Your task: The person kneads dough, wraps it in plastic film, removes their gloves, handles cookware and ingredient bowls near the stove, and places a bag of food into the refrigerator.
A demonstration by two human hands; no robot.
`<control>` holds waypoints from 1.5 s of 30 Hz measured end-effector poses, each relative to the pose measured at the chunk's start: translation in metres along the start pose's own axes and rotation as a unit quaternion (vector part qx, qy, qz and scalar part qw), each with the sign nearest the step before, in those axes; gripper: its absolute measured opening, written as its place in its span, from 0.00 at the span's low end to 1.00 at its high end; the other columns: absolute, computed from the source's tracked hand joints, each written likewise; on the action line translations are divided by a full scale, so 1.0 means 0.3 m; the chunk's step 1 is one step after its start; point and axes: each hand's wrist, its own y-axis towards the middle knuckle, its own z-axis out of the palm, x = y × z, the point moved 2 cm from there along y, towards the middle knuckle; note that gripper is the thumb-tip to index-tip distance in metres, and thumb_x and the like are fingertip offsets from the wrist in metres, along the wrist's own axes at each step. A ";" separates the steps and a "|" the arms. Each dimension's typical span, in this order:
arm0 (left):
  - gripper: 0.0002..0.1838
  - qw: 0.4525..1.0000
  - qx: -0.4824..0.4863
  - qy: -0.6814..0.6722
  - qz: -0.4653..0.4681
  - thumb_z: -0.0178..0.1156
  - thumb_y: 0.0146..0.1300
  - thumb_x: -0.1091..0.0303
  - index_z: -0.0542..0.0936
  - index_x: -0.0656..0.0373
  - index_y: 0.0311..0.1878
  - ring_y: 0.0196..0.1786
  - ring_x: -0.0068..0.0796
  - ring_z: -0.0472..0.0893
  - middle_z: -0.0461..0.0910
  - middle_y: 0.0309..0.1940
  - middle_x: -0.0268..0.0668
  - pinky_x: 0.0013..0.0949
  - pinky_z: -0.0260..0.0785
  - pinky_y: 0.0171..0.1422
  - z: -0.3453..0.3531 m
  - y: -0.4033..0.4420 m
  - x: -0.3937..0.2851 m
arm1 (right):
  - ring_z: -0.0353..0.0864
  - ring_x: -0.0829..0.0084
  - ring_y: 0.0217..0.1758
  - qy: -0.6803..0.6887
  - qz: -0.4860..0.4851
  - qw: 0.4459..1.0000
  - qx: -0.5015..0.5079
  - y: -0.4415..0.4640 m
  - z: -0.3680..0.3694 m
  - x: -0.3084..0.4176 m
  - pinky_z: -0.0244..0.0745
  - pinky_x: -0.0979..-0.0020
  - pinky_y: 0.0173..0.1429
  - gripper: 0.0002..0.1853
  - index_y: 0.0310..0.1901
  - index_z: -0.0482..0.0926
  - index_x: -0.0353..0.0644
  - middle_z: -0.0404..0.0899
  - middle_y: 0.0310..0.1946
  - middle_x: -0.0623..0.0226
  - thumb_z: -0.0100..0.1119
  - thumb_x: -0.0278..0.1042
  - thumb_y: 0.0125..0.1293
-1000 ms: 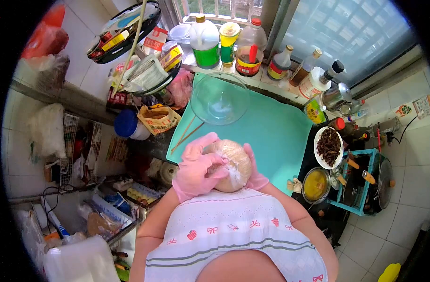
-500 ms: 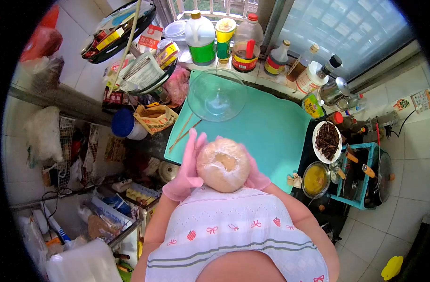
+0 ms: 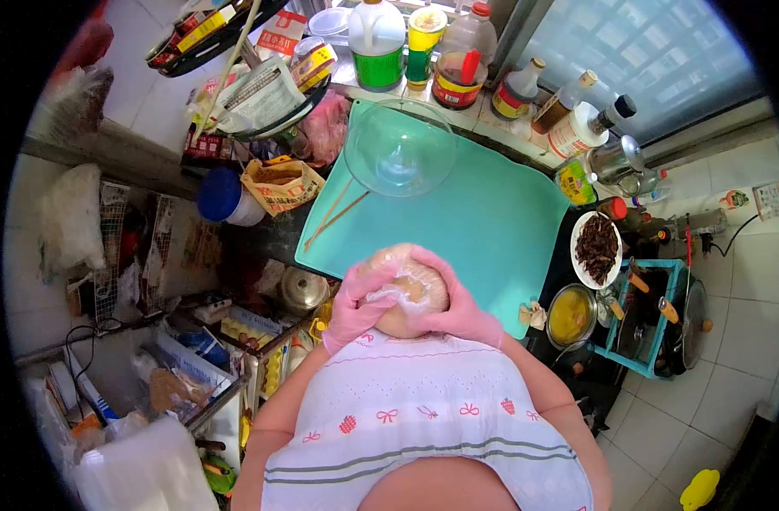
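Observation:
In front of my chest I hold a round beige bundle [image 3: 415, 291] wrapped in clear plastic film, possibly dough. Its film is gathered around a gap that faces me. My left hand [image 3: 360, 300], in a pink glove, is closed around the left side, with its thumb at the gathered film. On the right side my right hand [image 3: 459, 308], also pink-gloved, curls over the top with its thumb below. Beyond the bundle, a clear glass bowl [image 3: 400, 157] rests on a teal mat [image 3: 475, 221]. A pair of chopsticks [image 3: 332, 223] lies to the bowl's left.
Bottles and jugs [image 3: 378, 51] line the window sill. At right are a white plate of dark dried pieces [image 3: 595, 249], a metal bowl of yellow liquid [image 3: 572, 317] and a blue rack [image 3: 636, 362]. A paper bag [image 3: 283, 192] and blue-lidded tub [image 3: 223, 198] stand left.
My left hand has gone from open beside the bundle to closed around it, its thumb at the film. My right hand has come over the top. The view has shifted slightly.

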 end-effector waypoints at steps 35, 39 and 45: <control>0.46 0.981 0.068 0.090 -0.158 0.73 0.50 0.67 0.60 0.60 0.71 0.66 0.28 0.66 0.64 0.67 0.38 0.31 0.58 0.70 0.031 0.080 -0.151 | 0.73 0.77 0.53 0.014 -0.034 0.995 -0.092 0.033 -0.015 -0.173 0.66 0.72 0.62 0.14 0.45 0.77 0.40 0.78 0.47 0.70 0.67 0.29 0.58; 0.39 0.981 0.034 0.132 -0.135 0.70 0.55 0.67 0.63 0.60 0.69 0.64 0.26 0.68 0.66 0.66 0.36 0.30 0.59 0.69 0.043 0.066 -0.133 | 0.73 0.77 0.53 0.052 0.006 0.994 -0.093 0.032 -0.022 -0.168 0.66 0.72 0.62 0.12 0.45 0.77 0.40 0.79 0.46 0.70 0.65 0.28 0.60; 0.30 0.978 -0.018 -0.107 -0.181 0.64 0.62 0.61 0.69 0.61 0.65 0.59 0.27 0.73 0.72 0.62 0.37 0.29 0.64 0.65 0.037 0.052 -0.074 | 0.73 0.75 0.53 0.056 0.008 0.996 -0.076 0.021 -0.026 -0.181 0.66 0.71 0.63 0.11 0.47 0.77 0.40 0.78 0.47 0.68 0.63 0.30 0.63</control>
